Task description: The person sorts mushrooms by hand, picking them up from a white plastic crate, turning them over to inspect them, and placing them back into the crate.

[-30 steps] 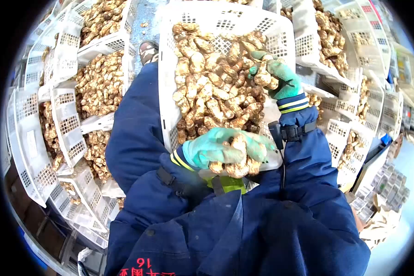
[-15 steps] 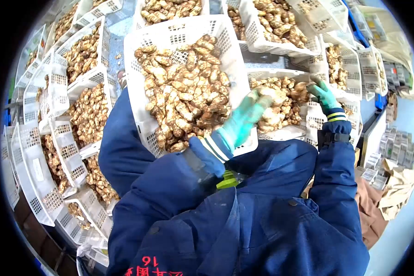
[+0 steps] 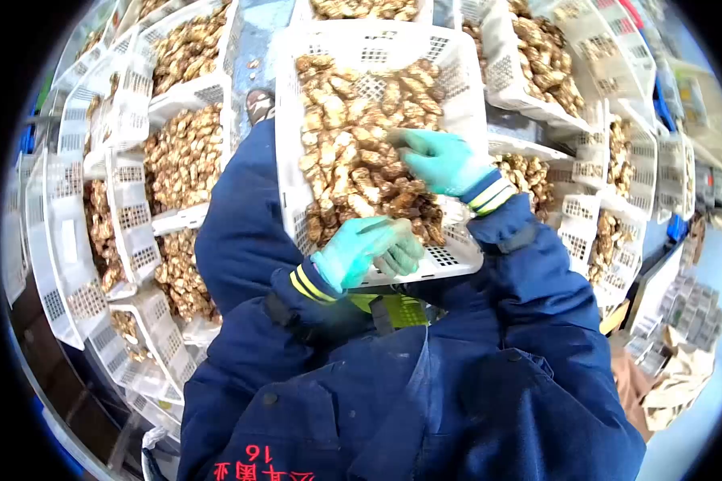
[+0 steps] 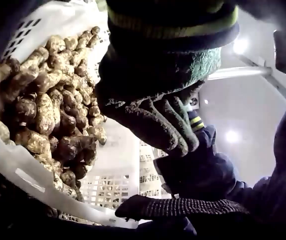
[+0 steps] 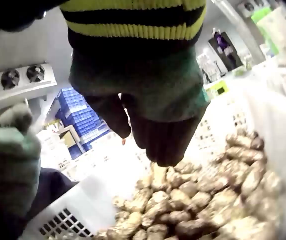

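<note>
A white perforated crate in front of me holds many stubby brown-and-cream, mushroom-like pieces. Both hands wear green gloves. Over the crate's near rim is my left hand, its fingers loosely bent. In the left wrist view those fingers hang apart from the thumb with nothing between them. My right hand reaches in over the right side of the crate, fingers pointing left across the pile. The right wrist view shows its fingers extended downward, tips right at the top pieces and holding none.
Further crates of similar pieces stand on the left, at the far side and on the right. A lower crate's contents show beside my right sleeve. Blue stacked crates appear in the right wrist view.
A second ago both hands held pieces over the crate. They swung right over the lower crate, where the pieces left the hands, and are now back at the front crate, empty.
</note>
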Available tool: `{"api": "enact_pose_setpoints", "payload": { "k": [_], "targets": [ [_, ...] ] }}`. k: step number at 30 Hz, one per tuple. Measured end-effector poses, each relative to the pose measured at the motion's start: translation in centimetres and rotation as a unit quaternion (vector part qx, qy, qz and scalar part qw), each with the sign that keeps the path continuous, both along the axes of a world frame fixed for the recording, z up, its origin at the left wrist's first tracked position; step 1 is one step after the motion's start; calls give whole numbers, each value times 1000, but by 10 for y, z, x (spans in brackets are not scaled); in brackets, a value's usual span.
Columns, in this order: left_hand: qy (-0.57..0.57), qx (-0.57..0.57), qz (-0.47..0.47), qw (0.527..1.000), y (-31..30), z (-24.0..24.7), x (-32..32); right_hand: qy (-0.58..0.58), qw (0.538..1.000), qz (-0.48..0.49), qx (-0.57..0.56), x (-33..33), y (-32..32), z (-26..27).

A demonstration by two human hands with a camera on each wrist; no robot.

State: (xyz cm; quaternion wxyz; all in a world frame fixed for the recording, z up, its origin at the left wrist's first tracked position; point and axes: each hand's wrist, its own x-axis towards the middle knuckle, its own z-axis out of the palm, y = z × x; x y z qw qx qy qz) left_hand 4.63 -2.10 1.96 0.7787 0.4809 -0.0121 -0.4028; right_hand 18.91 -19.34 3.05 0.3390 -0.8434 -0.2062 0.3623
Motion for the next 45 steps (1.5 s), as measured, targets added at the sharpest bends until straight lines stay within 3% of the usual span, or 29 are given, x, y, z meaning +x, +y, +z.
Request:
{"api": "enact_pose_setpoints", "payload": {
  "k": [1,2,3,4,5,6,7,8,9,11,13,17,19,20,21,23,25,27,29,30,33,35,36,37,39,41,42,43,45],
  "targets": [
    [-29,9,-1,1000,6,0,-1,-86,994,54,38,-1,22,-28],
    [55,16,-48,997,6,-3,4,-203,971,86,93,-1,43,-61],
    [136,22,-96,986,10,-6,7,-208,967,124,79,-3,67,-51],
    [-78,6,-125,989,10,-26,2,-272,946,170,50,-4,84,-66],
    [-332,31,-105,937,10,-46,-3,-334,918,214,22,-4,98,-87],
    [-513,54,-31,856,11,-66,-7,-329,912,242,-38,-5,107,-103],
    [-647,139,-19,750,10,-76,-9,-362,894,263,-30,-4,112,-115],
    [-641,191,-26,743,9,-83,-15,-361,893,266,-31,-3,110,-124],
    [-539,200,-127,808,12,-73,-11,-360,893,268,-32,-3,109,-124],
    [-487,189,-75,849,12,-95,-17,-360,901,232,-73,-7,103,-123],
    [-222,161,-74,959,9,-81,-13,-362,901,213,-109,-3,96,-116],
    [0,132,-18,991,16,-47,0,-358,902,194,-146,10,82,-117],
    [122,134,39,983,14,-42,8,-364,902,157,-173,27,74,-114],
    [175,58,146,972,9,-49,10,-330,906,106,-242,39,69,-108],
    [129,-31,275,952,9,-52,6,-294,903,54,-309,51,62,-100],
    [168,18,305,937,11,-52,13,-298,866,23,-401,68,31,-106],
    [140,36,234,962,8,-49,16,-427,853,-6,-301,68,32,-99],
    [124,55,139,981,4,-48,14,-446,887,33,-112,58,66,-85],
    [63,189,50,979,8,-36,15,-315,940,129,-14,48,114,-90],
    [-123,242,18,962,10,-47,11,-286,945,142,-62,42,133,-99],
    [9,253,53,966,15,-56,11,-276,947,101,-129,32,159,-135],
    [84,285,54,953,15,-57,15,-298,951,65,-44,36,149,-151],
    [64,287,102,950,17,-49,17,-269,963,36,-5,46,141,-158],
    [37,230,201,951,13,-65,15,-145,987,-55,48,50,129,-158],
    [182,8,314,932,18,-61,17,55,960,-232,145,57,99,-154],
    [250,-41,369,894,21,-52,28,121,912,-275,278,47,57,-130],
    [274,-69,392,876,21,-46,30,203,894,-245,315,37,43,-112],
    [301,-95,410,856,18,-40,31,135,911,-232,312,14,45,-93],
    [274,-137,405,862,17,-43,29,106,958,-83,253,-12,39,-63]
  ]
}}
